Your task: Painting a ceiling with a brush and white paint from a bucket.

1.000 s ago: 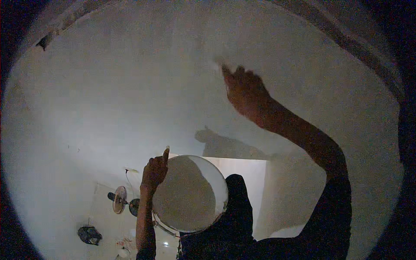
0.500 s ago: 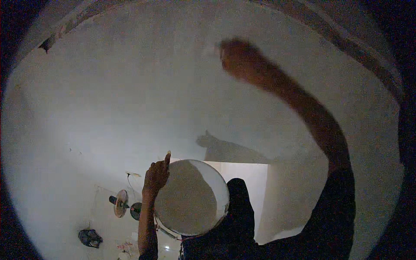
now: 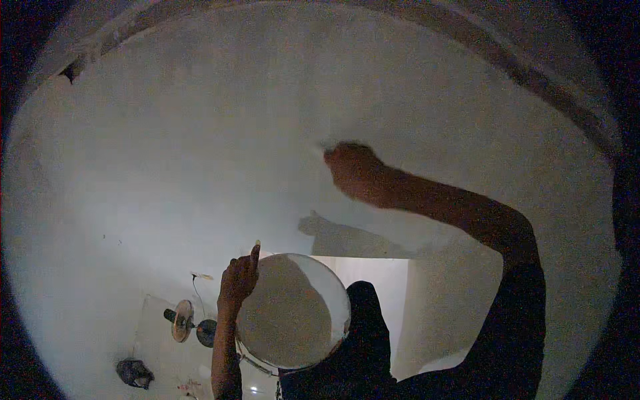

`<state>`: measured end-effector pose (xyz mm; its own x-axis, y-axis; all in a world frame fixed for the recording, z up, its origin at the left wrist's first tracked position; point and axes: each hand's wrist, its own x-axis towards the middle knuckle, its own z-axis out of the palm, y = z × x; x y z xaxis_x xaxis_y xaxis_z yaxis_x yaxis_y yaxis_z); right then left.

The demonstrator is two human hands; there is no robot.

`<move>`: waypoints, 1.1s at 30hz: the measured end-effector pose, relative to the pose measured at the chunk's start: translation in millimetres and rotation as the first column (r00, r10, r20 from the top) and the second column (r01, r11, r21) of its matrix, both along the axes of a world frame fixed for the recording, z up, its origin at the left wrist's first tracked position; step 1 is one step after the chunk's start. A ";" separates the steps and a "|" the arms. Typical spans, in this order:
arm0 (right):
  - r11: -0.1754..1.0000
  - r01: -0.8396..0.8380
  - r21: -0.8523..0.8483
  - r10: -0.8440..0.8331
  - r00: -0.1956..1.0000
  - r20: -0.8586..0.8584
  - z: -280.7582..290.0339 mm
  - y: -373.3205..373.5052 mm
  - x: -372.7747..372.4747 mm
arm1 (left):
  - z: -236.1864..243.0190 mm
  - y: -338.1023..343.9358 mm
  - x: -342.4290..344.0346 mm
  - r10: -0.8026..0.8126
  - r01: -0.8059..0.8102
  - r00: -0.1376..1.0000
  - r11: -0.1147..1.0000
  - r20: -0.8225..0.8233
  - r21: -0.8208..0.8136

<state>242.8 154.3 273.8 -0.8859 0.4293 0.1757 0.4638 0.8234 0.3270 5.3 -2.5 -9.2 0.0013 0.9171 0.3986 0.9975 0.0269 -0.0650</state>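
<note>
My left hand (image 3: 239, 283) is closed at the left rim of a round pale bucket (image 3: 293, 313), one finger pointing upward. A thin handle hangs at the bucket's lower left edge. Shadow covers most of the bucket's round face, with a bright crescent on its right. My right arm reaches up and bends left across a pale plastered surface (image 3: 200, 133). At its end my right hand (image 3: 357, 173) is closed, close to that surface. A faint pale edge shows at the fingers, too blurred to name. The arm's shadow falls below it.
A standing fan (image 3: 182, 321) is at the lower left, with a thin cord (image 3: 197, 293) nearby. Left of it is a dark bag-like bundle (image 3: 135, 373). A bright doorway-like opening (image 3: 383, 287) lies behind my dark-clothed leg (image 3: 367, 327). A brownish band (image 3: 520, 70) borders the surface.
My right hand has come down and slightly left across the plastered surface. My left hand and the bucket keep nearly the same place.
</note>
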 end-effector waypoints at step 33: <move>0.776 0.155 0.611 -0.006 0.971 -0.239 82.0 -16.7 -21.9 | 23.1 -11.9 10.9 0.009 -0.004 0.996 0.999 0.094 -0.050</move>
